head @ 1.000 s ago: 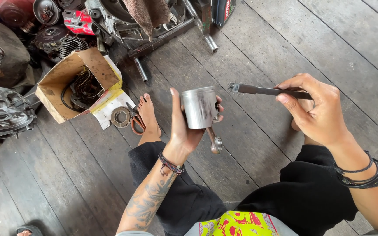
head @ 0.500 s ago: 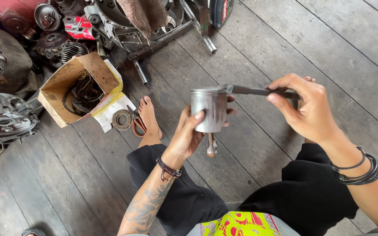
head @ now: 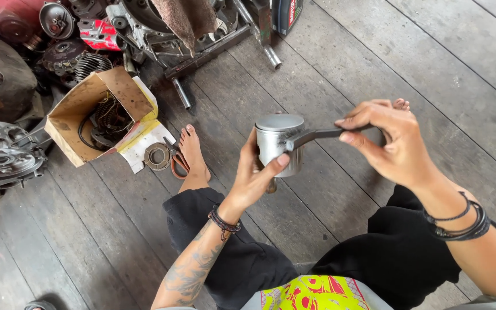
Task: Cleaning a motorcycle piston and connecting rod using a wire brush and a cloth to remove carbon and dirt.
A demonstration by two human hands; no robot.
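Your left hand [head: 258, 175] has its fingers wrapped around the silver piston [head: 278, 143], and your right hand [head: 391, 143] pinches a dark flat tool [head: 311, 136] whose tip touches the piston's side.

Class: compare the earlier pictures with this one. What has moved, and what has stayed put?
The right hand brought the dark tool leftward until its tip met the piston. The left hand keeps its grip on the piston. The cardboard box and engine parts stayed put.

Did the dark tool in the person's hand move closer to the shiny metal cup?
Yes. The dark tool in the right hand came leftward; its tip now meets the metal piston held in the left hand; earlier a gap separated them.
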